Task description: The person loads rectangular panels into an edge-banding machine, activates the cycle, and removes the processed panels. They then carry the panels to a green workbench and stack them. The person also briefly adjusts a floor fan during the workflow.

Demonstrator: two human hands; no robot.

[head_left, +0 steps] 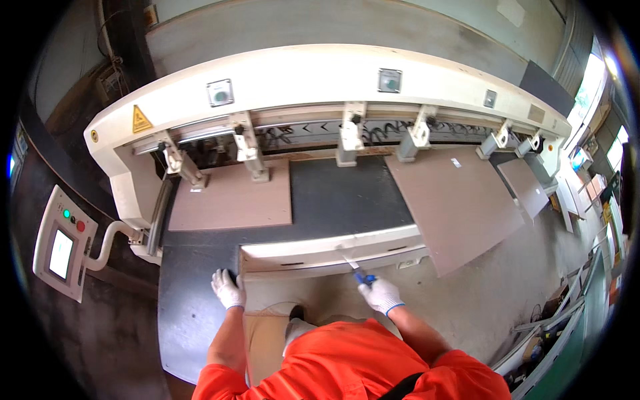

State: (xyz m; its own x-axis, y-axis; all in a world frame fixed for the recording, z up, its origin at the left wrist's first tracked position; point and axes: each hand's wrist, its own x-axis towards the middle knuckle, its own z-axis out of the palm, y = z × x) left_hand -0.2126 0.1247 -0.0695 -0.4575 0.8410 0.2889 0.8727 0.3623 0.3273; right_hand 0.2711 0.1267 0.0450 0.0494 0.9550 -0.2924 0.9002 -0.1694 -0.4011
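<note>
My left hand (228,289), in a white glove, rests near the inner edge of the dark machine table (197,320), its fingers apart and holding nothing I can see. My right hand (380,295), gloved too, grips a blue-handled tool (362,275) in front of the machine's white front rail (320,253). The tool's pale, narrow end points up and left; its exact kind is too small to tell. Beyond my hands, a brown panel (233,203) lies on the table at left under two clamps. A larger brown panel (457,207) extends past the table's front edge at right.
A long white machine beam (300,77) spans the back, with several clamps (349,137) below it. At left a control panel (63,247) stands out on a curved arm. A smaller panel (523,185) lies farther right. Stacked strips (567,333) line the lower right.
</note>
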